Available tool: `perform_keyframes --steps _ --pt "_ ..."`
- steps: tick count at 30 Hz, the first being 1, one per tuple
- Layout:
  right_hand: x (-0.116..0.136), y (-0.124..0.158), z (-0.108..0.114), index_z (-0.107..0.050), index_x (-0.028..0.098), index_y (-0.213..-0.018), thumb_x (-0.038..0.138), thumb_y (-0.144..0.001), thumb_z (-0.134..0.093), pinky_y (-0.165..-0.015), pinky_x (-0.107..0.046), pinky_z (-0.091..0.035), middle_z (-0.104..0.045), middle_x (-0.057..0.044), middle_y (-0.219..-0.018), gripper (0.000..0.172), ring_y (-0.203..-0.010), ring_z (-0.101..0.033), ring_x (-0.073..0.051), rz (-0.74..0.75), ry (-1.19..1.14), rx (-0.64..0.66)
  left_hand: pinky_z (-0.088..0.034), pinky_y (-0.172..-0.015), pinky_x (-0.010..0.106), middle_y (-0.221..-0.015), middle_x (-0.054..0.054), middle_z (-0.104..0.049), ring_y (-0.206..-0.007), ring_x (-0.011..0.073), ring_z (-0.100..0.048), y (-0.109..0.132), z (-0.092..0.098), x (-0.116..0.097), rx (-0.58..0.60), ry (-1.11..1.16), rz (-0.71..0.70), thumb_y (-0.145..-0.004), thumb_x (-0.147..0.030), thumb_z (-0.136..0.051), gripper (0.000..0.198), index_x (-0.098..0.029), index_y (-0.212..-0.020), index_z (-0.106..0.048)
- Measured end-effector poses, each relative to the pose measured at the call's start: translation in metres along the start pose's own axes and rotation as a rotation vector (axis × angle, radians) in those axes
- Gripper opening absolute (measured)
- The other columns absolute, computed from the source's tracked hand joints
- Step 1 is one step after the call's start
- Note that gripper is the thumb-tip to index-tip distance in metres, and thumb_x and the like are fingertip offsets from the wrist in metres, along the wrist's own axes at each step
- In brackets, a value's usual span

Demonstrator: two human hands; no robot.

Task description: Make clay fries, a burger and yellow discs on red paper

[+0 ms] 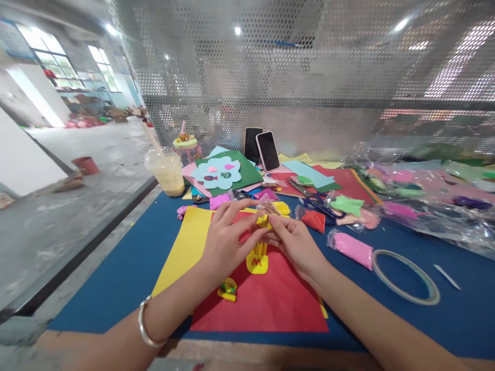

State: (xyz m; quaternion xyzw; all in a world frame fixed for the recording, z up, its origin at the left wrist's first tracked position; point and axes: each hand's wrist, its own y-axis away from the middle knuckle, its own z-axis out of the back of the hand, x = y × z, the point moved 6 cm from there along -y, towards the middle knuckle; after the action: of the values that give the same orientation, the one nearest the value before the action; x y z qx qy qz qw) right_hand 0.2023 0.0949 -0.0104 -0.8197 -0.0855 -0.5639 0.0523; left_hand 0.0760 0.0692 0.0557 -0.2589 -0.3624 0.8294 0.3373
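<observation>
Hands, left hand (224, 242) & right hand (292, 242), pinch yellow clay (264, 220) over red sheet (266, 301).

Two phones (261, 148) lean against a mesh screen (309, 77) behind a drink cup (167, 172), scissors (317, 202) and a tape ring (406, 276).

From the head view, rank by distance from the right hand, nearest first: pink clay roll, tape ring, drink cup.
From the right hand:
1. Pink clay roll, just to its right.
2. Tape ring, farther right, past the roll.
3. Drink cup, far back left.
</observation>
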Motion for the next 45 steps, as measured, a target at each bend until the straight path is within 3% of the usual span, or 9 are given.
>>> perform_keyframes --steps 3,7,13,20,23,29,34,40,45 --pt "0.0 -0.001 0.005 -0.075 0.021 -0.092 0.056 -0.074 -0.069 -0.073 -0.028 -0.057 -0.075 -0.008 -0.094 0.04 -0.087 -0.072 -0.021 0.004 -0.046 -0.068 -0.043 -0.101 0.043 -0.133 0.012 -0.054 -0.118 0.0277 -0.047 0.002 -0.009 -0.009 0.133 -0.091 -0.042 -0.088 -0.031 -0.057 0.043 -0.014 -0.128 -0.054" --pt "0.003 -0.003 0.006 -0.075 0.021 -0.093 0.048 -0.071 -0.075 -0.083 -0.03 -0.056 -0.072 -0.009 -0.109 0.034 -0.114 -0.061 -0.026 0.088 0.031 -0.065 -0.037 -0.106 0.045 -0.14 0.012 -0.047 -0.125 0.0275 -0.041 0.004 -0.016 -0.015 0.221 -0.051 -0.028 -0.089 -0.021 -0.05 0.048 -0.016 -0.137 -0.045" --pt "0.003 -0.003 0.004 -0.075 0.019 -0.092 0.048 -0.074 -0.073 -0.083 -0.038 -0.057 -0.075 -0.009 -0.095 0.034 -0.092 -0.07 -0.024 0.066 0.056 -0.032 -0.046 -0.099 0.038 -0.123 0.009 -0.053 -0.118 0.0222 -0.048 0.004 -0.006 0.003 0.041 0.182 0.255 -0.086 -0.017 -0.056 0.048 -0.023 -0.133 -0.05" --pt "0.003 0.002 -0.009 -0.075 0.019 -0.092 0.047 -0.074 -0.073 -0.084 -0.033 -0.056 -0.074 -0.006 -0.092 0.033 -0.086 -0.07 -0.018 -0.021 -0.029 0.12 -0.051 -0.09 0.04 -0.111 0.006 -0.062 -0.106 0.0223 -0.057 0.0 -0.005 0.013 0.003 0.253 0.191 -0.083 -0.02 -0.066 0.02 -0.025 -0.102 -0.07" --pt "0.001 0.002 -0.01 -0.074 0.02 -0.091 0.053 -0.076 -0.068 -0.082 -0.032 -0.056 -0.074 -0.007 -0.093 0.037 -0.084 -0.07 -0.018 -0.059 -0.115 0.116 -0.052 -0.088 0.039 -0.106 0.006 -0.064 -0.101 0.021 -0.059 -0.001 -0.002 0.014 -0.036 0.261 0.188 -0.083 -0.019 -0.066 0.011 -0.023 -0.09 -0.072" --pt "0.004 -0.002 -0.001 -0.075 0.02 -0.092 0.045 -0.073 -0.075 -0.08 -0.029 -0.056 -0.076 -0.005 -0.084 0.031 -0.079 -0.071 -0.016 -0.001 -0.038 0.053 -0.049 -0.094 0.04 -0.117 0.009 -0.058 -0.112 0.0233 -0.055 -0.003 -0.003 0.008 0.034 0.277 0.205 -0.079 -0.023 -0.07 0.042 -0.023 -0.12 -0.06" --pt "0.008 -0.001 -0.002 -0.076 0.021 -0.089 0.043 -0.071 -0.076 -0.082 -0.031 -0.056 -0.076 -0.005 -0.087 0.029 -0.082 -0.071 -0.018 0.016 -0.011 0.053 -0.047 -0.097 0.035 -0.116 0.009 -0.058 -0.113 0.0204 -0.054 -0.003 -0.002 0.008 0.03 0.274 0.224 -0.082 -0.021 -0.064 0.033 -0.019 -0.115 -0.061" --pt "0.004 -0.002 -0.002 -0.074 0.021 -0.094 0.054 -0.076 -0.068 -0.079 -0.033 -0.058 -0.075 -0.007 -0.096 0.038 -0.084 -0.072 -0.02 -0.058 -0.172 -0.01 -0.048 -0.096 0.037 -0.114 0.008 -0.06 -0.111 0.02 -0.056 -0.003 0.001 0.011 -0.018 0.282 0.245 -0.086 -0.017 -0.056 0.026 -0.02 -0.111 -0.063" --pt "0.005 -0.004 0.002 -0.075 0.021 -0.093 0.041 -0.072 -0.076 -0.081 -0.031 -0.057 -0.075 -0.005 -0.092 0.029 -0.084 -0.072 -0.019 -0.015 -0.087 0.025 -0.049 -0.095 0.036 -0.112 0.008 -0.06 -0.11 0.0198 -0.056 -0.003 0.003 0.01 -0.024 0.296 0.24 -0.087 -0.017 -0.054 0.024 -0.02 -0.108 -0.063"
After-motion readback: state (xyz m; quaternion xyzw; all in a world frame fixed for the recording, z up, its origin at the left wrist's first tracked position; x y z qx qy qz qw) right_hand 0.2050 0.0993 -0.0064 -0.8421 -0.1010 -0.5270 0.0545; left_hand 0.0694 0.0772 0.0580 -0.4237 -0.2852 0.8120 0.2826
